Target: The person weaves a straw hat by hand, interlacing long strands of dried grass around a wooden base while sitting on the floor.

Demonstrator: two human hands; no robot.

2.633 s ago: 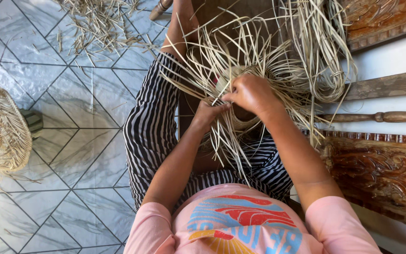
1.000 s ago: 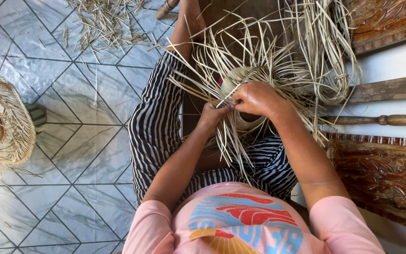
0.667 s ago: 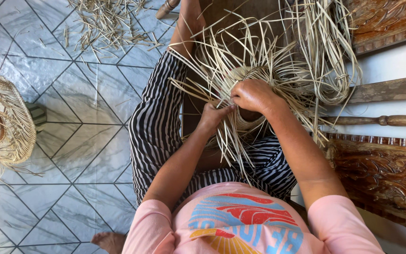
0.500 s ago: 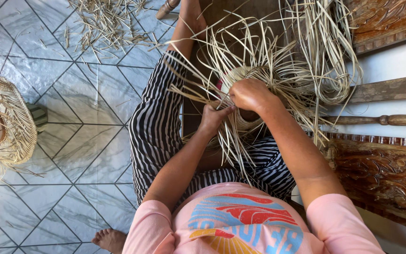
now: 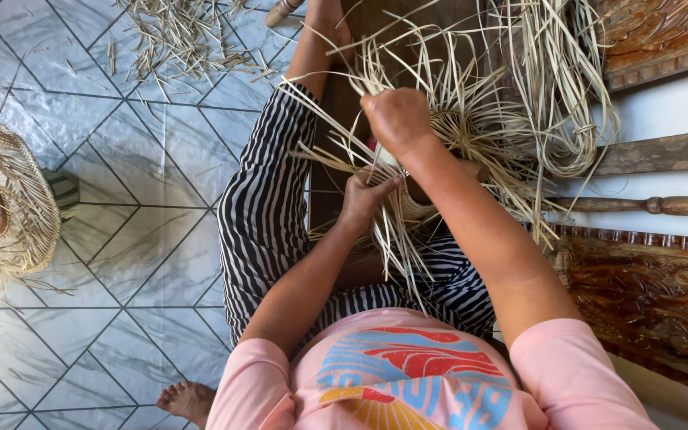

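Straw weaving (image 5: 431,151) rests on the seated person's lap, loose strands fanning outward. Right hand (image 5: 398,119) is closed in a fist around a bundle of strands above it; left hand (image 5: 364,199) pinches strands at its lower edge. Straw scraps (image 5: 177,40) litter the tiled floor (image 5: 137,239), well apart.

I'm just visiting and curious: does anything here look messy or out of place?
Loose straw scraps lie scattered on the tiled floor at upper left. A bare foot pokes in at the bottom edge. Otherwise nothing stands out.
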